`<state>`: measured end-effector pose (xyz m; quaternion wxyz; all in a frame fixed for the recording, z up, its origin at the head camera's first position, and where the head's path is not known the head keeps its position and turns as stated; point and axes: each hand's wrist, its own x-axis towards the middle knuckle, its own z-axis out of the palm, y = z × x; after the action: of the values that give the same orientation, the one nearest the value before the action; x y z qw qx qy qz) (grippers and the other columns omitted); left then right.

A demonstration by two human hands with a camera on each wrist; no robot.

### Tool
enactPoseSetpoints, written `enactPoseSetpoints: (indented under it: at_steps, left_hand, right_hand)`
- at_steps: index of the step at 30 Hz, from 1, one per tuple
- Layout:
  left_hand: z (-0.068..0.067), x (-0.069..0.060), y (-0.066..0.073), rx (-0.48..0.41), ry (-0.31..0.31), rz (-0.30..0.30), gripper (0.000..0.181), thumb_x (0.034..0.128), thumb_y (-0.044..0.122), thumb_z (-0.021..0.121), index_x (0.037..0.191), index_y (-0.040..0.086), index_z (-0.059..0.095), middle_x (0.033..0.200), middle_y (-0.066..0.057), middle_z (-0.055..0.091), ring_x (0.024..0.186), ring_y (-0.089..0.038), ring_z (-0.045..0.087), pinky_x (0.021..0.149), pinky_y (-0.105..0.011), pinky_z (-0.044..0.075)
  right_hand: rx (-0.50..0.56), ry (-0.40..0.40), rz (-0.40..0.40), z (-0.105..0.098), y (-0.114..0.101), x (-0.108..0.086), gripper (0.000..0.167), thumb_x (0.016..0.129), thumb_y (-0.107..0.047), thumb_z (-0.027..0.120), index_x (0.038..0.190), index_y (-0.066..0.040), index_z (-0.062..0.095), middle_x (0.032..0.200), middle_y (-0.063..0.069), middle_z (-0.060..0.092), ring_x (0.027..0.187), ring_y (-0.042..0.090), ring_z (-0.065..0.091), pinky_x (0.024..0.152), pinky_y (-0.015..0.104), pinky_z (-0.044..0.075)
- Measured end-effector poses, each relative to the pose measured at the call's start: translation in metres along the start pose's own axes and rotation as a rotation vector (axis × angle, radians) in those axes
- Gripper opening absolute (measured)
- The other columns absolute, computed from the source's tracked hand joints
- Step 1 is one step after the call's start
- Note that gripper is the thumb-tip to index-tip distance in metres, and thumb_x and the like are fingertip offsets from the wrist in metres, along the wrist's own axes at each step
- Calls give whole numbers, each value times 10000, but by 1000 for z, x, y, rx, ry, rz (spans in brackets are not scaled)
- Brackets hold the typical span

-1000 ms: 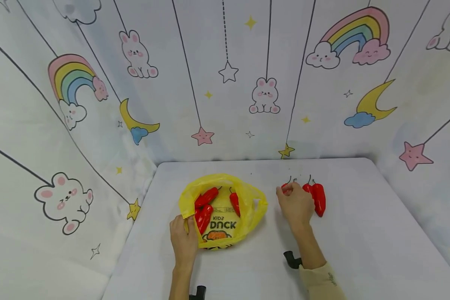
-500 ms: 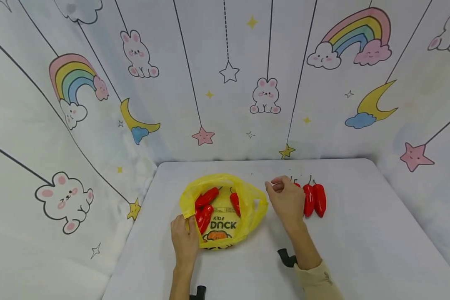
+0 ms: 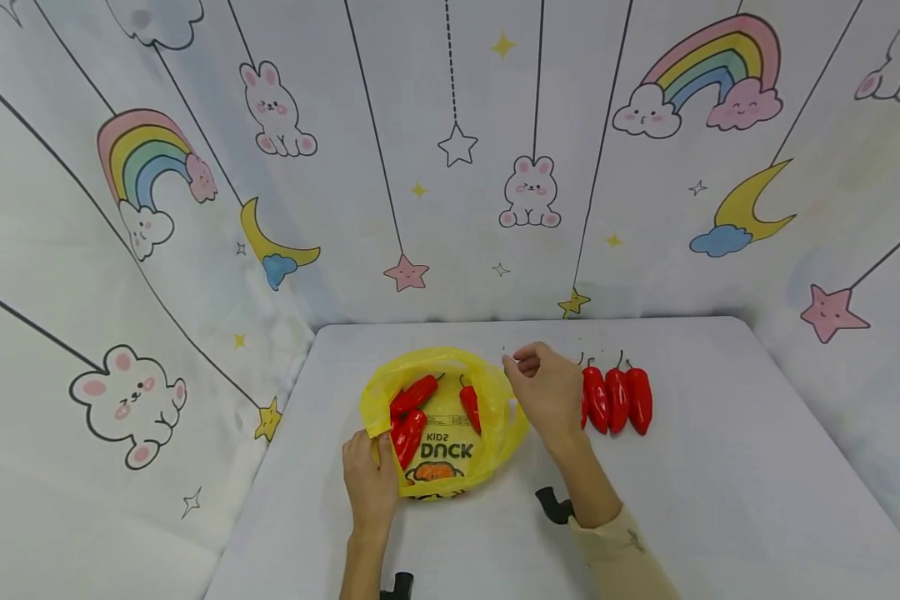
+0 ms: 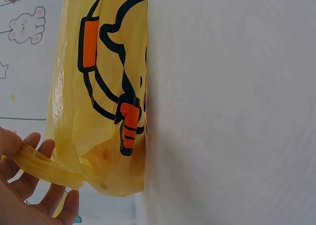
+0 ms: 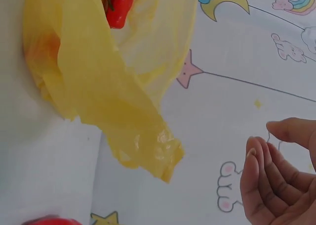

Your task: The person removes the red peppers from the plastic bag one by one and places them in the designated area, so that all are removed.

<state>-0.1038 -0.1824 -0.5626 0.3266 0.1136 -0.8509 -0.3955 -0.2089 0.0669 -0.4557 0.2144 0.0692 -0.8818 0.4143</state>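
Observation:
A yellow plastic bag [image 3: 412, 362] printed with a duck lies on the table with its mouth spread. Several red chili peppers [image 3: 410, 437] are inside it. My left hand [image 3: 371, 483] pinches the bag's edge at the near left; in the left wrist view a gathered yellow strip [image 4: 47, 171] runs between thumb and fingers. Above the bag's right side is my right hand [image 3: 549, 396], its fingers loosely bent. The right wrist view shows a gap between thumb and fingertips [image 5: 252, 156] and nothing held. Right of this hand, several red chili peppers [image 3: 617, 402] lie side by side, the leftmost partly hidden.
The white table [image 3: 735, 467] extends to the right and front. Behind it and at both sides hangs a white cloth [image 3: 450, 233] with rabbits, stars and rainbows. Black wrist mounts [image 3: 555, 506] sit below both hands. In the right wrist view a bag handle [image 5: 148, 151] sticks out.
My right hand has moved left from the row of peppers to the bag's right edge, uncovering more of the row. My left hand has stayed on the bag.

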Motion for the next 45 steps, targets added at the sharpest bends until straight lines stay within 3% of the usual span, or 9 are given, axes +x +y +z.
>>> enactPoseSetpoints:
  at_steps: [12, 19, 31, 38, 41, 45]
  left_hand:
    - [0, 0, -2, -14, 3, 3, 144, 1036, 73, 622, 1148, -7, 664, 981, -84, 651, 972, -231, 503, 796, -364, 412]
    - [1, -1, -3, -11, 3, 24, 137, 1037, 65, 618, 1149, 2, 666, 981, -72, 650, 995, -233, 516, 828, -344, 399]
    - [-1, -3, -4, -12, 15, 27, 135, 1038, 62, 615, 1148, 4, 667, 988, -65, 655, 996, -223, 518, 825, -348, 395]
    - [-2, -2, -4, -12, 23, 34, 129, 1031, 61, 627, 1138, 1, 667, 993, -77, 657, 980, -230, 517, 819, -344, 394]
    - [-1, -2, -4, -15, 22, 34, 126, 1032, 61, 625, 1136, 2, 666, 996, -77, 656, 987, -232, 516, 822, -337, 391]
    - [-1, -2, -6, -15, 20, 37, 118, 1033, 66, 626, 1127, 6, 664, 976, -72, 647, 980, -235, 511, 820, -329, 384]
  right_hand:
    - [-56, -257, 95, 20, -10, 8, 263, 930, -321, 797, 1062, -102, 734, 889, 39, 739, 706, 178, 662, 628, 300, 585]
    - [-90, -350, 114, 26, -12, 12, 273, 911, -298, 815, 1080, -97, 742, 898, 31, 733, 703, 178, 646, 631, 316, 578]
    - [-93, -494, 81, 51, -15, 12, 298, 897, -221, 829, 1113, -37, 740, 899, 48, 716, 731, 178, 646, 641, 323, 561]
    - [-75, -681, 56, 71, -9, 2, 392, 939, -267, 791, 1237, -30, 698, 1126, 119, 738, 871, 193, 681, 758, 376, 576]
    - [-85, -686, 70, 77, -7, -1, 451, 929, -275, 798, 1274, -12, 679, 1161, 134, 729, 803, 169, 662, 744, 363, 570]
    - [-94, -651, 114, 80, -9, -5, 483, 918, -256, 802, 1288, 22, 661, 919, 87, 710, 578, 141, 599, 609, 312, 520]
